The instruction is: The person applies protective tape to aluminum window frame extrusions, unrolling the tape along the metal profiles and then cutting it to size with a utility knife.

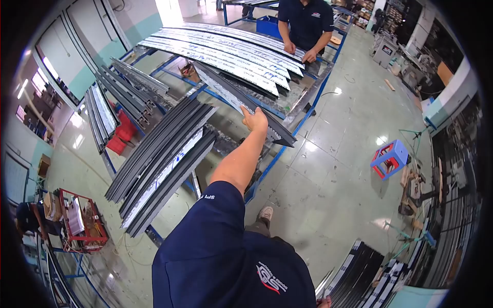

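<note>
My left hand (255, 120), arm stretched forward, is closed round a long dark metal profile (233, 94) with printed white film on one face. One mitred end of this profile points toward the right of the rack. Only a small part of my right hand (324, 302) shows at the bottom edge; its fingers are mostly cut off. It is near a bundle of dark profiles (354, 272) at the lower right. Beside my left arm lies a stack of dark grey profiles (159, 154), some with white film. Beyond it, several film-covered profiles (231, 51) lie side by side on the rack.
A co-worker (306, 23) stands at the far side, hands on the profile ends. The blue metal rack (267, 174) has open gaps. On the floor at right stands a blue and red plastic stool (390, 159). A red cart (82, 220) stands at left.
</note>
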Tool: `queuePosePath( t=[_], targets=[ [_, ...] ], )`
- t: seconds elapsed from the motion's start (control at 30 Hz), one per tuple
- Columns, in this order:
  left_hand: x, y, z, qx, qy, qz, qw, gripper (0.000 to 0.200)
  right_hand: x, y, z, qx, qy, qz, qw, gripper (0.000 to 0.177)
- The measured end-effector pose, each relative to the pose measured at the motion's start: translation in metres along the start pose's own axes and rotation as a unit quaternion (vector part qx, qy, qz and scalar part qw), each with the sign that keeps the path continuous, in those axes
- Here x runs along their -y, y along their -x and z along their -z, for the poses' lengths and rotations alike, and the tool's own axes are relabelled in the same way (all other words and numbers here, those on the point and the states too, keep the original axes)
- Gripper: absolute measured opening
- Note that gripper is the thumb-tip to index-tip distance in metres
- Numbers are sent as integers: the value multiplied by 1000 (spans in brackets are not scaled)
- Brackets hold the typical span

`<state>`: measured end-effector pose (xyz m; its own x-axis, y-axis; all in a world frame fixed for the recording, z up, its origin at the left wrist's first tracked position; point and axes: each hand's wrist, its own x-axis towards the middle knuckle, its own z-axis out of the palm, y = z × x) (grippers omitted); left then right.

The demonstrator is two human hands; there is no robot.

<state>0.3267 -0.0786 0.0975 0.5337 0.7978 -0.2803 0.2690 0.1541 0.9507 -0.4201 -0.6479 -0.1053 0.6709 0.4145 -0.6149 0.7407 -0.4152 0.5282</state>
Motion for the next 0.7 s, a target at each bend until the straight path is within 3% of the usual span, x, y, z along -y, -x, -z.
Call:
queuePosePath(
  t=[0.03, 0.07, 0.1, 0.17, 0.23, 0.3, 0.37, 0.4, 0.43, 0.53, 0.63, 0.7],
  targets=[
    [4, -18, -16, -5, -2, 7, 1000, 81, -20, 0, 9, 144, 115, 159, 970, 69],
    [6, -39, -33, -27, -23, 2, 999, 81, -40, -18, 22, 145, 118, 163, 969, 69],
    [7, -55, -47, -47, -47, -3, 998, 81, -59, -41, 34, 173, 229, 255, 923, 64],
    [18, -84, -69, -45, -66, 9, 997, 82, -84, -76, 65, 213, 423, 429, 769, 55],
    [23, -94, -80, -48, -46, 42, 997, 83, -115, -96, 89, 219, 582, 568, 540, 46],
    [30, -106, -91, -46, -119, 96, 987, 84, -152, -113, 108, 193, 692, 647, 255, 37],
    [41, -108, -98, -63, -178, 115, 975, 85, -178, -109, 122, 137, 732, 666, -51, 29],
    [39, -108, -101, -65, -170, 118, 976, 87, -196, -111, 112, 102, 767, 634, 22, 36],
    [37, -108, -105, -65, -175, 128, 974, 87, -220, -122, 125, 84, 756, 648, 19, 32],
    [35, -118, -115, -58, -106, 101, 988, 99, -267, -146, 113, 56, 766, 640, -11, 30],
    [46, -122, -122, -43, -163, 110, 980, 105, -319, -178, 84, 72, 789, 608, -49, 28],
    [48, -128, -123, -52, -133, 140, 980, 109, -357, -200, 58, 43, 820, 559, -119, 27]
  ],
)
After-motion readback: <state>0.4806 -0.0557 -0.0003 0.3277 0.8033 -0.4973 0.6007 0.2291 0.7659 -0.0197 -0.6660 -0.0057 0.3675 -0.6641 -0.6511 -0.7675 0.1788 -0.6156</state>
